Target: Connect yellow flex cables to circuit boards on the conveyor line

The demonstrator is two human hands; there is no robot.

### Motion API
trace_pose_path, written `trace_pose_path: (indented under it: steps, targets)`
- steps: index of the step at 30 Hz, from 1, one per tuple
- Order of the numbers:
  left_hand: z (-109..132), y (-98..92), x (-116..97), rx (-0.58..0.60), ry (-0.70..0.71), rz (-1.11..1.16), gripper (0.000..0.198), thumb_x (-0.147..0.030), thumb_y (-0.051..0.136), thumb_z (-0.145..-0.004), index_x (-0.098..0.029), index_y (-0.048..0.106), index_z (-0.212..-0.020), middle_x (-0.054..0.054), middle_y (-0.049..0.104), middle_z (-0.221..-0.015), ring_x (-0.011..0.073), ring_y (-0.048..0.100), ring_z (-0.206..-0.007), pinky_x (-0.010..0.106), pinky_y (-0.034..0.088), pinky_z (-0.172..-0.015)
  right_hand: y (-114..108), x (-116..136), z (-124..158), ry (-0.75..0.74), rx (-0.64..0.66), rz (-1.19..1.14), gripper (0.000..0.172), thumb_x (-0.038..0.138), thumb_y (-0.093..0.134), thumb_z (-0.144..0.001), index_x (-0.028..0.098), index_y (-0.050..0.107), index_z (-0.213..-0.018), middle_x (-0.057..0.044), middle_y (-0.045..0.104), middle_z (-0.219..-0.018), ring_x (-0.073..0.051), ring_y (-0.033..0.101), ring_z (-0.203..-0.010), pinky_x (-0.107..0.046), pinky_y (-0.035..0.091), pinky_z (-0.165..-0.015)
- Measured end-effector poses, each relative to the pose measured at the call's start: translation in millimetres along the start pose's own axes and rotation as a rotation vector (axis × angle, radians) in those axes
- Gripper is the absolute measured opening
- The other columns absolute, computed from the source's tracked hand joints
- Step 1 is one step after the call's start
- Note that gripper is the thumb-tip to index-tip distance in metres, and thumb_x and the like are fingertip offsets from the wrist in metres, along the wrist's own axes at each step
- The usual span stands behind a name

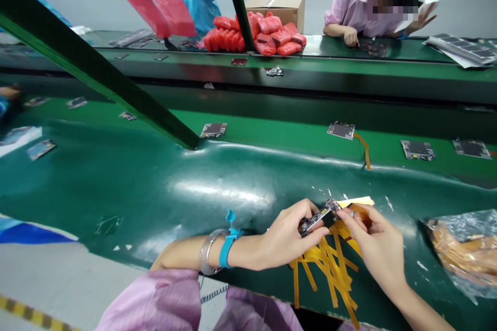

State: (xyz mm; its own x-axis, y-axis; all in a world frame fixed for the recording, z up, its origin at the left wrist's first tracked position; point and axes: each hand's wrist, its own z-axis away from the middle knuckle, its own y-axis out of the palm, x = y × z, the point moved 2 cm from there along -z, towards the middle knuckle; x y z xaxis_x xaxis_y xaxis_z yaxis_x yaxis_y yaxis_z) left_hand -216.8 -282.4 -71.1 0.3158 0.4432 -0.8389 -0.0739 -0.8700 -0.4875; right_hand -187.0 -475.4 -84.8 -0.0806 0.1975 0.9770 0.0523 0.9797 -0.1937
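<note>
My left hand [293, 227] grips a small circuit board [319, 217] by its edges, holding it tilted above the green mat. At the board's right end, my right hand [373, 235] has its thumb and fingers pinched together; what lies between them, if anything, is too hidden to make out. Beneath both hands spreads a loose pile of yellow-orange strips [330, 274], some reaching the mat's front edge. A pale yellow slip [357, 201] shows just behind my right fingers. A blue wrist strap [230, 248] and a clear bangle [209, 252] circle my left wrist.
Circuit boards lie along the green belt ahead, one [341, 130] with an orange flex strip attached. A clear plastic bag [466, 253] of orange strips sits at right. A green post [116, 77] slants across the left. Red wrapped bundles [267, 33] and co-workers are across the line.
</note>
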Motion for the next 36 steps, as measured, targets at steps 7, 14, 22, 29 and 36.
trace_pose_path:
  steps: [7, 14, 22, 29, 36]
  targets:
    - [2.4, 2.1, 3.0, 0.013, -0.016, -0.034, 0.029, -0.028, 0.065, -0.089, -0.020, 0.040, -0.078, -0.003, 0.052, -0.078, 0.0097, 0.045, -0.064, 0.024, 0.033, -0.058, -2.6, -0.4, -3.5, 0.022, 0.012, 0.040, 0.038, 0.054, 0.077, -0.074, 0.017, 0.071, -0.083, 0.007, 0.033, -0.057, -0.013, 0.035, -0.051, -0.023, 0.042, -0.045]
    - [-7.6, -2.2, 2.1, 0.172, -0.174, 0.270, 0.063, -0.021, 0.072, -0.081, -0.021, 0.038, -0.134, 0.003, 0.061, -0.098, 0.0162, 0.061, -0.083, 0.031, 0.049, -0.077, 2.5, -0.4, 4.8, -0.186, 0.209, 0.143, 0.020, 0.040, 0.067, -0.088, 0.021, 0.070, -0.084, 0.006, 0.037, -0.056, -0.014, 0.040, -0.050, -0.026, 0.043, -0.054]
    - [-25.1, -18.1, -2.3, 0.429, -0.472, 0.480, 0.031, -0.041, 0.075, -0.080, -0.015, 0.063, -0.091, -0.001, 0.061, -0.080, 0.0106, 0.053, -0.068, 0.024, 0.044, -0.065, -12.4, 6.4, 8.9, -0.005, 0.404, -0.101, 0.032, 0.052, 0.064, -0.092, 0.026, 0.059, -0.109, 0.006, 0.044, -0.063, -0.014, 0.043, -0.051, -0.022, 0.038, -0.046]
    - [-24.9, -21.6, -0.7, 0.414, -0.426, 0.271, 0.036, -0.049, 0.071, -0.082, -0.015, 0.062, -0.085, -0.003, 0.055, -0.071, 0.0091, 0.044, -0.062, 0.021, 0.034, -0.053, -8.2, 8.8, 7.3, 0.072, 0.567, 0.006, 0.036, 0.053, 0.056, -0.098, 0.021, 0.062, -0.083, 0.001, 0.056, -0.074, -0.013, 0.055, -0.052, -0.026, 0.046, -0.052]
    - [-22.0, -23.5, 1.8, 0.464, -0.412, 0.204, 0.039, -0.054, 0.068, -0.083, -0.015, 0.062, -0.085, -0.002, 0.055, -0.070, 0.0089, 0.043, -0.060, 0.020, 0.033, -0.050, -6.7, 8.8, 6.5, 0.025, 0.561, 0.059, 0.036, 0.050, 0.055, -0.099, 0.022, 0.063, -0.078, 0.000, 0.053, -0.075, -0.012, 0.055, -0.049, -0.023, 0.044, -0.041]
